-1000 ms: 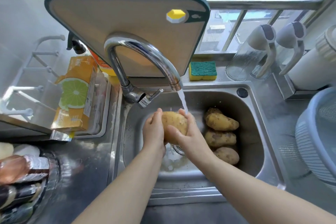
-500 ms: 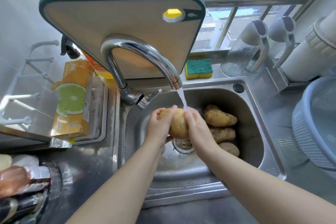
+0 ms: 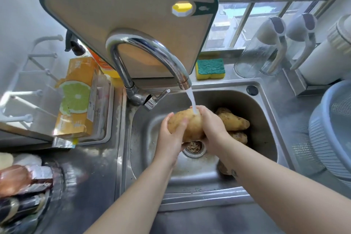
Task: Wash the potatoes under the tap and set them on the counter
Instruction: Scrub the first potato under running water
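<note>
Both hands hold one large potato over the drain of the steel sink. My left hand grips its left end with the thumb across the front. My right hand wraps its right end. Water runs from the chrome tap onto the potato's top, by my right fingers. Several unwashed potatoes lie in the sink's right half, partly hidden behind my right hand and forearm.
A cutting board leans behind the tap. A yellow-green sponge sits on the sill. An orange box stands in a tray at left. Glass jugs and a blue-grey colander are at right. Steel counter lies left of the sink.
The potato has turned in my hands and now lies more lengthwise under the stream. My left thumb has shifted across its front. The view has drifted slightly.
</note>
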A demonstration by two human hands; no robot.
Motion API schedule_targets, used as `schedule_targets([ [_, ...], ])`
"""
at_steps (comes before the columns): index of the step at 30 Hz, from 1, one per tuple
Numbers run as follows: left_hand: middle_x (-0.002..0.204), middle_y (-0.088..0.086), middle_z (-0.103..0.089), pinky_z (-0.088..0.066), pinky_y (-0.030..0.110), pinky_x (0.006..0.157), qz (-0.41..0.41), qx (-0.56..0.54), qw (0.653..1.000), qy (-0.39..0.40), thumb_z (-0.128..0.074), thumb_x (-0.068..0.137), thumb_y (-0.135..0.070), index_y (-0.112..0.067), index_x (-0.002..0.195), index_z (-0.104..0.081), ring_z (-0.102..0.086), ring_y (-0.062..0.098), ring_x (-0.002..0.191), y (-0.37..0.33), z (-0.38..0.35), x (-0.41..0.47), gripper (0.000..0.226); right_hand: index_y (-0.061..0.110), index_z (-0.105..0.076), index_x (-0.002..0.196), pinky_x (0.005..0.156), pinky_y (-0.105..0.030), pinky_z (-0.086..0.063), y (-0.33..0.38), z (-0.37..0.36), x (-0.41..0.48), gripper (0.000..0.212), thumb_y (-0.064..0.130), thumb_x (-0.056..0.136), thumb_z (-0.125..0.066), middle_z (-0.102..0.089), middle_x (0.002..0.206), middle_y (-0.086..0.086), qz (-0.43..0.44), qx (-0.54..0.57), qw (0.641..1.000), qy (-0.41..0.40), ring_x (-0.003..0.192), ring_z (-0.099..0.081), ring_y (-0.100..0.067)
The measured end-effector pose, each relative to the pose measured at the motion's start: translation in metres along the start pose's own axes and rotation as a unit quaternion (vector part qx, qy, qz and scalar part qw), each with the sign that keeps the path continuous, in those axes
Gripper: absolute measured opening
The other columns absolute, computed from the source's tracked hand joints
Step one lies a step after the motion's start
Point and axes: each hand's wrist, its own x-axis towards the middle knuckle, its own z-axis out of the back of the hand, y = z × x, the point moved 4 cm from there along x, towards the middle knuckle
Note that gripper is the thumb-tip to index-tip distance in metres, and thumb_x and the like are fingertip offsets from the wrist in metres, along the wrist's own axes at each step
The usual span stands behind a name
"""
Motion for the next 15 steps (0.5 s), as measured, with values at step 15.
schedule_targets([
  [15,0.135,-0.003,-0.051,-0.043,0.036,0.103,-0.091,0.105,0.988,-0.073,-0.041,0.097,-0.042,-0.03,0.133,-0.045,-0.051,0.017,0.122,-0.01,0.0,-0.001,0.039,0.02,-0.062,0.101,0.078,-0.039,-0.054,0.013,-0.002,-0.004,0.018,0.03,0.098,-0.048,-0.063,0.107,-0.012,-0.078,0.03,0.995,0.045,0.086,-0.06,-0.019],
])
